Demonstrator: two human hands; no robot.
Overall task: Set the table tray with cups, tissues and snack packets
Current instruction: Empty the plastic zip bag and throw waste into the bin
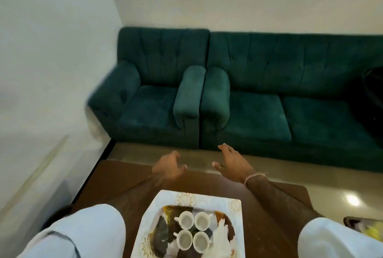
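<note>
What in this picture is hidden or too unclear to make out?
Head view only:
- Tray: its near end is cut off by the bottom edge, so snack packets there cannot be confirmed.
- Four cups: whether they hold anything is too blurred to tell.
- Dark object on the sofa: cut off by the right edge.
- Yellowish thing at lower right: blurred, partly behind the sleeve.

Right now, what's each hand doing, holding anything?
Left hand: open, fingers loosely curled, holding nothing.
Right hand: open, fingers spread, holding nothing.
</note>
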